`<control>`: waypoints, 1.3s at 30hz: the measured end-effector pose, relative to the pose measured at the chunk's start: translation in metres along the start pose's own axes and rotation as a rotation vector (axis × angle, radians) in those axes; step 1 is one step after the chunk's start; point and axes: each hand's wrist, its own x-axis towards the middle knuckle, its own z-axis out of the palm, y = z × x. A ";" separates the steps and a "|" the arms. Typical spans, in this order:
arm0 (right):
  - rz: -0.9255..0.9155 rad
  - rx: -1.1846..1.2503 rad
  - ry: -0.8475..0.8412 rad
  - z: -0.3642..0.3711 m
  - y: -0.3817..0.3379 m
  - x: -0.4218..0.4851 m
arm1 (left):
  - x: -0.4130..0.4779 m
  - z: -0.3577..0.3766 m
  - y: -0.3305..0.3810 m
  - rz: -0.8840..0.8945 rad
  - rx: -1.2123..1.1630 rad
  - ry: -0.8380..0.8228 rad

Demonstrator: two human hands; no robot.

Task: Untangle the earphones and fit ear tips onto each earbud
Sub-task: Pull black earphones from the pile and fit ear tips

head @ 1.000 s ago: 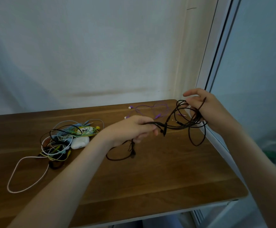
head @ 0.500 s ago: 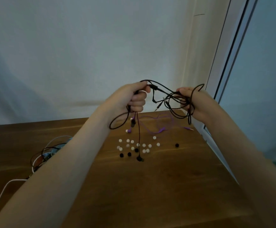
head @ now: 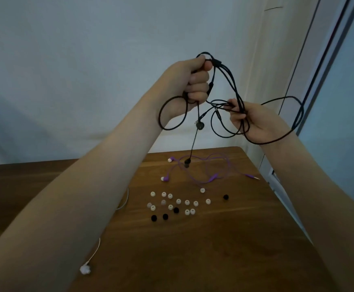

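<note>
- Holding tangled black earphones in the air above the tabletop, both bare hands grip the cable.
- Left hand, raised highest, is fisted around the cable; one black earbud dangles from it over the far edge.
- Right hand, lower, pinches several loops between thumb and fingertips.
- Purple earphones lie near the far right corner.
- White and black ear tips are scattered mid-tabletop.
- A white earbud lies near the left forearm.
</note>
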 end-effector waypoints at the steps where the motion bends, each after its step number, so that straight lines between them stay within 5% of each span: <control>1: -0.053 -0.036 0.004 -0.003 0.001 0.005 | 0.006 -0.001 -0.002 0.022 0.017 0.005; 5: -0.197 -0.304 0.173 -0.028 0.018 0.029 | 0.032 -0.020 -0.031 0.051 0.158 0.037; 14: -0.183 -0.930 0.456 -0.076 0.063 0.063 | 0.062 -0.080 -0.099 -0.027 0.438 0.239; 18: -0.099 -1.408 0.324 -0.091 0.075 0.064 | 0.056 -0.094 -0.117 -0.108 0.903 0.155; 23: -0.005 -1.576 0.138 -0.106 0.070 0.060 | 0.051 -0.103 -0.129 -0.230 1.850 0.073; 25: 0.049 -1.624 0.118 -0.113 0.062 0.059 | 0.051 -0.101 -0.132 -0.225 2.005 0.141; 33: 0.255 -1.483 -0.033 -0.132 0.043 0.029 | 0.044 -0.099 -0.129 -0.375 1.748 -0.043; 39: 0.011 -1.496 0.089 -0.119 0.048 -0.006 | 0.017 -0.077 -0.132 -0.215 1.652 -0.029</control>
